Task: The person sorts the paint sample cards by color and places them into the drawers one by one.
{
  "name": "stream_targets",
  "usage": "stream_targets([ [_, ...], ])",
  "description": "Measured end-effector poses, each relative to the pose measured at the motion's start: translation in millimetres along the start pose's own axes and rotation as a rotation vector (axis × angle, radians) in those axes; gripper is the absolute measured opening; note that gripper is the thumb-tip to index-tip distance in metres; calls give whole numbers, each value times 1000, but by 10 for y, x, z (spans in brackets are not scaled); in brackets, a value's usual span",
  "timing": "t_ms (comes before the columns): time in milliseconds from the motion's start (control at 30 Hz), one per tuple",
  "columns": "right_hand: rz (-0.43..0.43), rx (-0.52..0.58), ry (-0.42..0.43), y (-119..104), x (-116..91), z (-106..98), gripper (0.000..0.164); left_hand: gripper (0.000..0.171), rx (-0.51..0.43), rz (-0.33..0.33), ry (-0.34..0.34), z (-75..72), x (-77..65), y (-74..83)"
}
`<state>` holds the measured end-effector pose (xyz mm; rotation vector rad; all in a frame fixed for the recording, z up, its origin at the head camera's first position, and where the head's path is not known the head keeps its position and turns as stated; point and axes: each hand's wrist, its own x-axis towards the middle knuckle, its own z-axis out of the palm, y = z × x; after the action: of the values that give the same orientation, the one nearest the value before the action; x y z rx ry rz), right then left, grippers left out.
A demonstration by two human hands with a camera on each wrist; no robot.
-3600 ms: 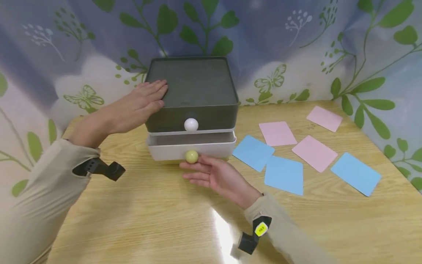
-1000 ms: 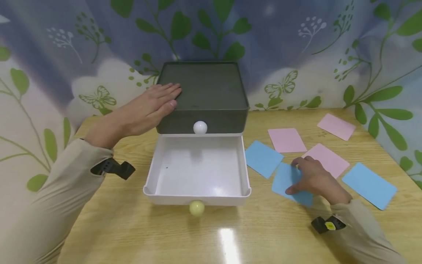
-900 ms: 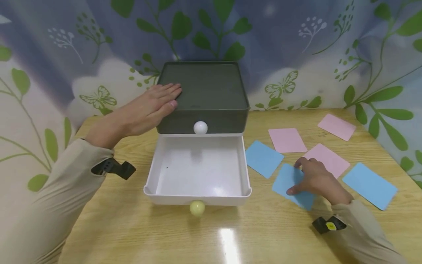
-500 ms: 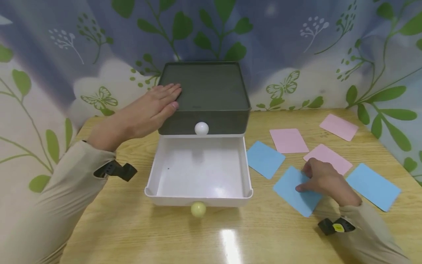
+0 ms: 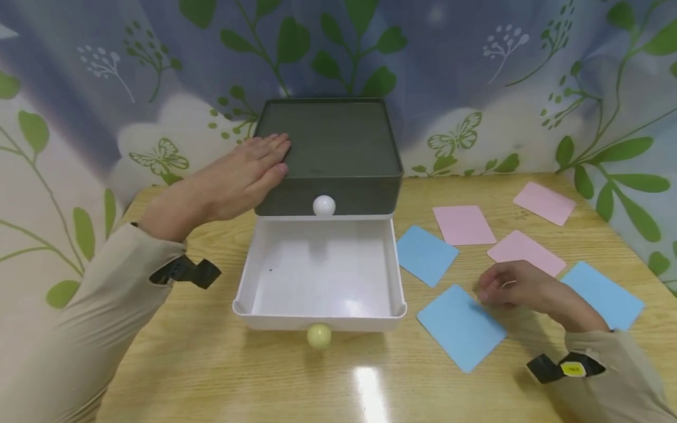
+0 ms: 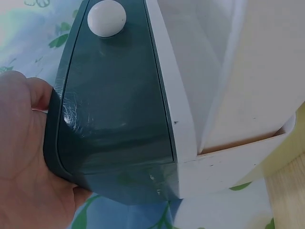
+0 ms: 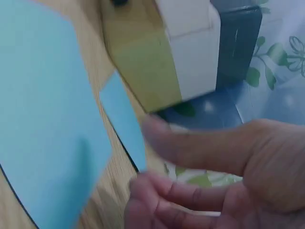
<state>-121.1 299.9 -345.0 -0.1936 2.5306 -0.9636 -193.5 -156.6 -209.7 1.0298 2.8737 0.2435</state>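
My left hand [image 5: 240, 176] lies with straight fingers on the left edge of a dark green-grey drawer box [image 5: 333, 138]. In the left wrist view this hand [image 6: 28, 152] reaches over the box's edge. Below the dark drawer, which bears a white knob [image 5: 324, 205], a white drawer [image 5: 319, 270] stands pulled out. My right hand [image 5: 520, 288] hovers just right of a blue card [image 5: 462, 328] and holds nothing. Its fingers are loosely curled, and the right wrist view shows a gap between thumb [image 7: 190, 148] and fingers. The blue card [image 7: 43, 105] lies beside them there.
A yellow knob [image 5: 319, 336] juts from below the pulled-out drawer. Two more blue cards, one left [image 5: 426, 255] and one right [image 5: 603, 295], and three pink cards [image 5: 464, 225] lie on the wooden table [image 5: 264, 376]. A leaf-patterned curtain [image 5: 449, 70] hangs behind.
The lower drawer was pulled out between the oldest frame and the later ones. My right hand moved from its knob to a blue card, turned it, shifted it nearer and left, and let go.
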Motion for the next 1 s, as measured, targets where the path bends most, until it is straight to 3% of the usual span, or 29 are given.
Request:
stream_targets([
  [67, 27, -73, 23, -84, -20, 89, 51, 59, -6, 0, 8, 2, -6, -2],
  [233, 99, -390, 89, -327, -60, 387, 99, 58, -21, 3, 34, 3, -27, -9],
  [300, 99, -437, 101, -383, -67, 452, 99, 58, -30, -1, 41, 1, -31, -8],
  [367, 103, -441, 103, -404, -67, 460, 87, 58, -38, -4, 39, -2, -26, -1],
  [533, 67, -347, 77, -308, -67, 314, 47, 59, -42, -17, 1, -9, -1, 31],
  [667, -12, -171, 32, -230, -89, 88, 23, 59, -46, -24, 2, -16, 4, 35],
  [833, -48, 163, -13, -126, -139, -183, 20, 59, -52, -24, 6, -15, 7, 37],
  [1000, -95, 345, 20, -35, -164, -305, 18, 59, -52, -24, 10, -3, 11, 37],
])
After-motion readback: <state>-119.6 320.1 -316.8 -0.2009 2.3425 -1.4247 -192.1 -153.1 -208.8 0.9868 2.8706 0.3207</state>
